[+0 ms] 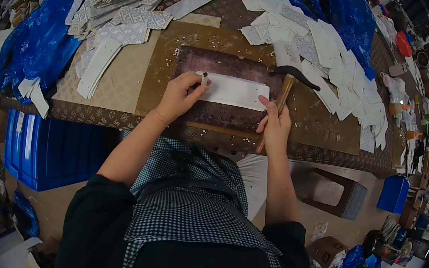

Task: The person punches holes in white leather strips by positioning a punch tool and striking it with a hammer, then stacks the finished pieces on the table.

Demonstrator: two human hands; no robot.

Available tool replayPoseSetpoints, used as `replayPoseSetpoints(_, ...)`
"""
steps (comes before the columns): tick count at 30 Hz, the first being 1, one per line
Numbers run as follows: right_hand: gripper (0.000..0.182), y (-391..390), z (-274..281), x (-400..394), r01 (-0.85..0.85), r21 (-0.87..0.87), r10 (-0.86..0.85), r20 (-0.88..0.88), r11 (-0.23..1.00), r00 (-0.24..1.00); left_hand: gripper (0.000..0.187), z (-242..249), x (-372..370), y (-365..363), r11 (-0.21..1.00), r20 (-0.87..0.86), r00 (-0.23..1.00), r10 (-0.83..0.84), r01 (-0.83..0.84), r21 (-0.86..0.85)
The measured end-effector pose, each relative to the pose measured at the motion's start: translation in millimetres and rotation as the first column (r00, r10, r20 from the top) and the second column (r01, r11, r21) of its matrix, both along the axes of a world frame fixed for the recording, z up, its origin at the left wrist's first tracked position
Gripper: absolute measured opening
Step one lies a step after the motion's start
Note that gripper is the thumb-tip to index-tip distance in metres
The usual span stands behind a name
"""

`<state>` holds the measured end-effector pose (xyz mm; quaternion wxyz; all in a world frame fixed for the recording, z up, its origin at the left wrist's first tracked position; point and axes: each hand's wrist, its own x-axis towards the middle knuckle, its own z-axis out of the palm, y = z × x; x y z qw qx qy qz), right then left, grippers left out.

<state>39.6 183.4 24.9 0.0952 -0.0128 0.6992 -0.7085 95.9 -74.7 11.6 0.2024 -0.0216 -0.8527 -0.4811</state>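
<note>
A white rectangular strip, perhaps a small stack, lies on a worn dark-red pad. At its left end my left hand is closed in a pinch around a short punch, held upright with its dark top showing. The punch's lower tip is hidden by my fingers. My right hand is closed around the wooden handle of a hammer. The dark, curved hammer head lies beyond the strip's right end. My right thumb or fingertip touches the strip's right corner.
A brown board dotted with tiny white bits lies under the pad. Patterned strips are heaped at left; white strips spread at right. Blue plastic sheets flank them. Below the table are a blue bin and a stool.
</note>
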Motion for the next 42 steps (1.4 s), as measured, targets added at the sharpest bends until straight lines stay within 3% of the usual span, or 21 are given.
replayPoseSetpoints(2, 0.029, 1, -6, -1, 0.005, -0.028, -0.005, -0.006, 1.000, 1.000, 0.020, -6, -1, 0, 1.000, 0.061, 0.998, 0.025, -0.026, 0.016)
replayPoseSetpoints(5, 0.027, 1, 0, 2, 0.009, -0.006, -0.009, -0.025, 1.000, 1.000, 0.014, -11, -4, 3, 0.995, 0.001, 0.998, 0.062, -0.061, 0.074)
replayPoseSetpoints(8, 0.027, 1, -3, 2, 0.016, 0.001, -0.016, -0.023, 1.000, 1.000, 0.011, -13, -7, 0, 0.903, 0.137, 0.980, 0.142, -0.184, 0.387)
replayPoseSetpoints(9, 0.027, 1, -3, 2, 0.020, 0.005, -0.020, -0.022, 1.000, 1.000, 0.012, -9, -10, -1, 0.893, 0.131, 0.972, 0.197, -0.233, 0.386)
replayPoseSetpoints(13, 0.027, 0, -5, 6, 0.060, 0.008, -0.059, -0.055, 0.998, 0.997, 0.015, 1, -29, 20, 0.876, 0.092, 0.990, 0.105, -0.136, 0.463)
replayPoseSetpoints(16, 0.027, -3, -3, 9, 0.126, 0.016, -0.125, -0.083, 0.992, 0.989, 0.018, 6, -44, 49, 0.960, 0.083, 0.996, -0.016, -0.008, 0.281)
replayPoseSetpoints(19, 0.028, -3, 0, 9, 0.113, 0.025, -0.111, -0.060, 0.993, 0.992, 0.017, -2, -64, 71, 0.962, 0.067, 0.990, -0.123, 0.102, 0.254)
replayPoseSetpoints(23, 0.027, -3, -1, 8, 0.132, 0.012, -0.132, -0.038, 0.991, 0.991, 0.016, -8, -83, 83, 0.982, 0.070, 0.989, -0.128, 0.117, 0.146)
replayPoseSetpoints(32, 0.026, -3, 2, 8, 0.149, 0.017, -0.149, -0.030, 0.989, 0.988, 0.015, -11, -91, 87, 0.978, 0.072, 0.981, -0.182, 0.173, 0.118)
replayPoseSetpoints(39, 0.023, -3, 1, 8, 0.149, -0.004, -0.149, -0.031, 0.989, 0.988, 0.011, -7, -93, 90, 0.973, -0.068, 0.970, -0.232, 0.231, -0.022)
replayPoseSetpoints(42, 0.022, 15, 16, 1, -0.010, 0.077, 0.009, 0.007, 0.997, 1.000, 0.011, -4, -97, 91, 0.974, -0.067, 0.971, -0.228, 0.226, -0.033)
